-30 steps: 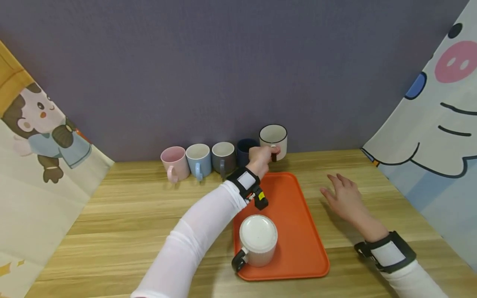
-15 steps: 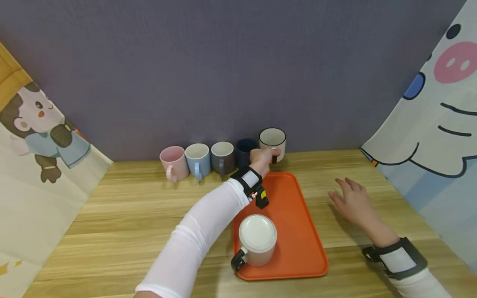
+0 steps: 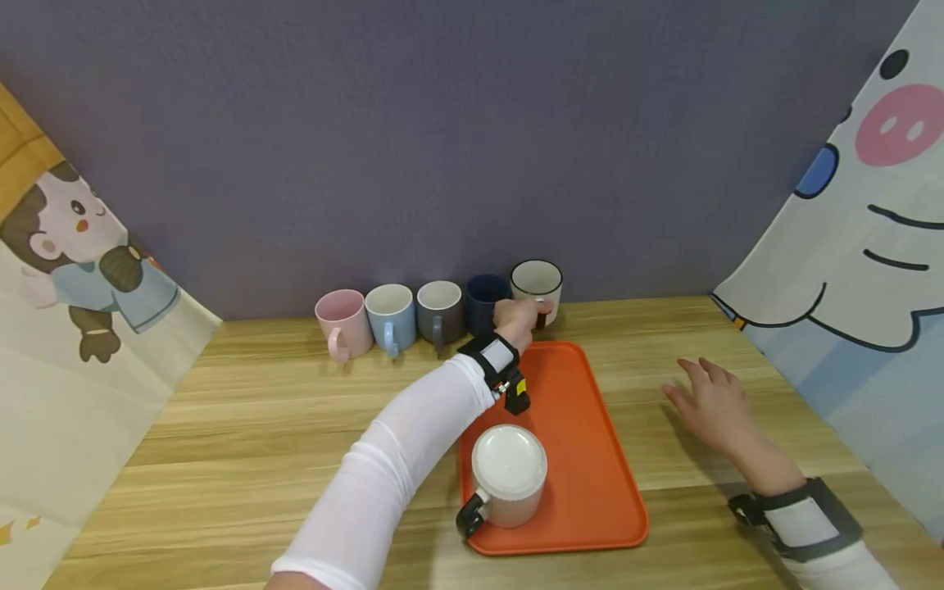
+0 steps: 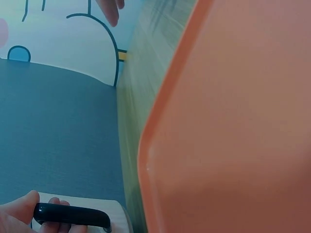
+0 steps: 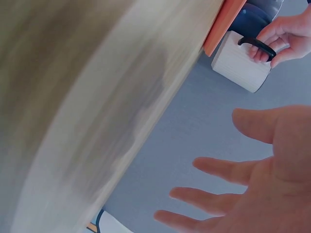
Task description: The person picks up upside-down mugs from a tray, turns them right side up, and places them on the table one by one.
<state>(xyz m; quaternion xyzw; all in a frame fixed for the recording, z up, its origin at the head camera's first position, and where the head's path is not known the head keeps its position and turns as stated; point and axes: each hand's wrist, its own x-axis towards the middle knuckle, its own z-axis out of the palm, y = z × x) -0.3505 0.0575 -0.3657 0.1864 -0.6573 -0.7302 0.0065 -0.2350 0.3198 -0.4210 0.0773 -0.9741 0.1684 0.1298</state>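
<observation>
My left hand [image 3: 519,318] grips the black handle [image 4: 70,215] of a white mug [image 3: 537,279] with a dark rim. The mug is upright at the back wall, at the right end of a row, beside a navy mug [image 3: 487,297]. In the right wrist view the fingers pass through the handle of the ribbed white mug [image 5: 241,62]. My right hand [image 3: 711,406] hovers over the table right of the tray, fingers spread and holding nothing. A second white mug [image 3: 509,471] with a black handle stands upside down on the orange tray [image 3: 583,459].
Left of the navy mug stand a grey mug [image 3: 440,311], a light blue mug [image 3: 391,315] and a pink mug [image 3: 344,324], handles toward me. A grey wall [image 3: 472,147] rises behind the wooden table [image 3: 258,426]. Cartoon-printed cloths hang at both sides.
The white mug in my left hand has come down slightly beside the navy mug. My right hand has drawn back toward the lower right. The upside-down mug has stayed put.
</observation>
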